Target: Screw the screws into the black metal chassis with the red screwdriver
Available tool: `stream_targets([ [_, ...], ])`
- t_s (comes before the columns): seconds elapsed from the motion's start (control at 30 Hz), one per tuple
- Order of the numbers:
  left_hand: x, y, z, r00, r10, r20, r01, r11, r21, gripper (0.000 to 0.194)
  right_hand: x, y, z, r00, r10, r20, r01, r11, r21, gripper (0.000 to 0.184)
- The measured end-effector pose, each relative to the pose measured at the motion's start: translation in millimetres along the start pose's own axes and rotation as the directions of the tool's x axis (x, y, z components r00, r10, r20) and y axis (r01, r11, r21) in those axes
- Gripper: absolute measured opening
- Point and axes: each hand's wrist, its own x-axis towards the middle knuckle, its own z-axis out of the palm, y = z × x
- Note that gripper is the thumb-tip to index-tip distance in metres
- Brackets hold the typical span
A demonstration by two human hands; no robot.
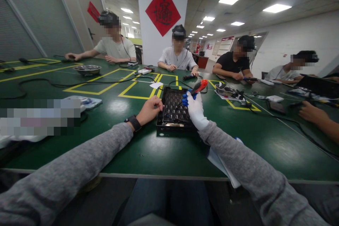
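A black plastic case [177, 107] with rows of small raised dark shapes inside lies on the green table before me. My right hand [195, 111] wears a white glove with blue fingertips. It grips a screwdriver [199, 87] by its red and black handle, tilted, with the shaft pointing down into the case. At the case's left rim rests my bare left hand [150, 108], fingers curled together. Whatever may be between those fingers is hidden. A pale metallic strip [174, 125] shows along the near edge of the case.
A metal bowl [88, 69] stands far left, another bowl [224, 89] with small parts right of the case. Cables [53, 84] cross the table [119, 162]. A folded pale cloth or paper [224, 166] lies under my right forearm. Several people sit around; a co-worker's hand [312, 113] shows at right.
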Motion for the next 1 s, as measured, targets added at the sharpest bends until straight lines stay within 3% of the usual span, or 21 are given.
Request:
stream_targets([
  [0.1, -1, 4, -0.9, 0.999, 0.017, -0.036, -0.019, 0.999, -0.037, 0.023, -2, -2, 3, 0.995, -0.015, -0.095, 0.005, 0.995, -0.099, 0.030],
  [0.3, 0, 7, 0.2, 0.996, 0.044, -0.072, -0.050, 0.995, -0.089, 0.024, -4, -4, 6, 0.996, -0.013, -0.094, 0.003, 0.994, -0.107, 0.028],
  [0.6, -1, 9, 1.8, 0.996, -0.015, -0.091, 0.000, 0.987, -0.159, 0.054, -3, -3, 5, 0.991, -0.047, -0.122, 0.034, 0.994, -0.103, 0.028],
  [1.0, 0, 8, 3.9, 0.989, -0.099, -0.114, 0.066, 0.964, -0.258, 0.048, -3, -3, 4, 0.987, -0.057, -0.151, 0.032, 0.987, -0.160, 0.030],
])
